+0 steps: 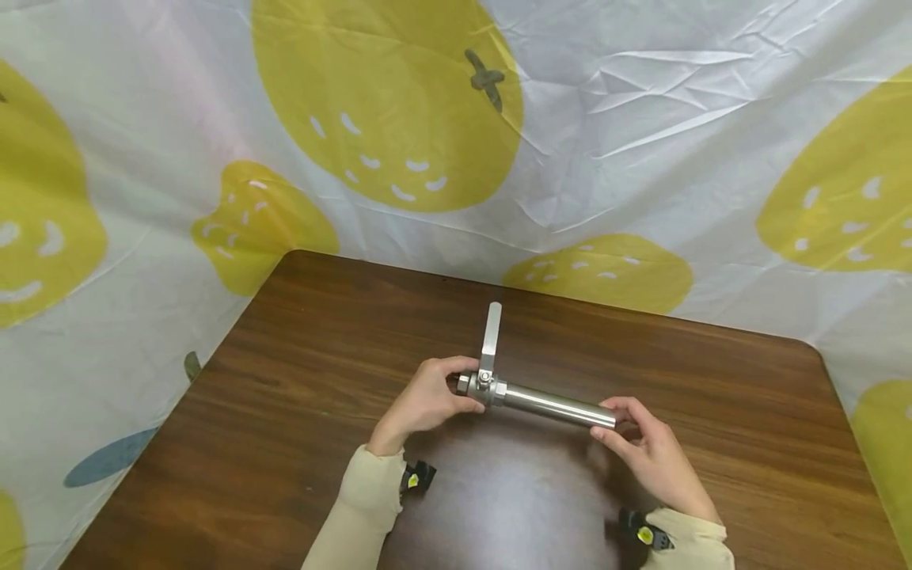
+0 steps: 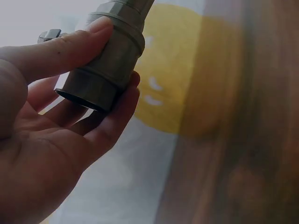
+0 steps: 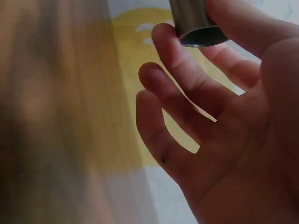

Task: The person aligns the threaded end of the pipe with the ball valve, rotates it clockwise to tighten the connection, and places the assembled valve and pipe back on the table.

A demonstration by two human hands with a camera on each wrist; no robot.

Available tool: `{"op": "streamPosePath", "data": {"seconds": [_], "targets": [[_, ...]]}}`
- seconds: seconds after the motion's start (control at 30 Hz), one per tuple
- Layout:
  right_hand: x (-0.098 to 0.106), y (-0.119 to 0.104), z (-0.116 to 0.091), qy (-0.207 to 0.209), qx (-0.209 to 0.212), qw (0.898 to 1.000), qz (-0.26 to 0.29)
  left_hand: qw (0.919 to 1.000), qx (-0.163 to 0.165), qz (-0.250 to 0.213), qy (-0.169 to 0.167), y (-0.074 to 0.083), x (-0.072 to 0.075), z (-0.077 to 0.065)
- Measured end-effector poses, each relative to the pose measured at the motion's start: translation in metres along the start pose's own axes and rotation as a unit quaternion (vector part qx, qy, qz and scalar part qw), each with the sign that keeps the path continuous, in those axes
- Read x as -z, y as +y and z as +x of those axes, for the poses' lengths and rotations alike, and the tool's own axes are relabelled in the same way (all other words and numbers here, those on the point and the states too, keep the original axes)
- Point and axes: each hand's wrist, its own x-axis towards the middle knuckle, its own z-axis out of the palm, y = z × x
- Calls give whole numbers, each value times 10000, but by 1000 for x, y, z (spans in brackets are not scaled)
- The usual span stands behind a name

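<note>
A metal ball valve with a long flat lever handle is joined to a steel pipe. My left hand grips the valve's body at its left end, thumb on one side and fingers on the other; the left wrist view shows the valve's open end facing the palm. At the pipe's far end, my right hand pinches the tube between thumb and fingers. In the right wrist view the pipe's hollow end shows, with the lower fingers spread away from it. The lever points toward the table's back edge.
Below the hands is a dark brown wooden table with rounded corners. A white curtain printed with yellow fruit hangs behind it and at both sides. Light reflects off the tabletop between the forearms.
</note>
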Motion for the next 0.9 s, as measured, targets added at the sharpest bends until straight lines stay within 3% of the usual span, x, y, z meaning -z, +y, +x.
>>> {"op": "streamPosePath", "data": {"seconds": [0.2, 0.37, 0.53, 0.9], "targets": [[-10, 12, -1, -118, -25, 9996, -244, 9993, 250, 241, -102, -17, -10, 7], [-15, 18, -2, -392, -345, 9975, -480, 9979, 349, 507, -180, -28, -16, 11], [-19, 19, -1, -615, -614, 9947, -545, 9973, 385, 598, -192, -32, -18, 12], [-23, 21, -1, -608, -490, 9937, -806, 9950, 432, 857, -264, -36, -19, 12]]}}
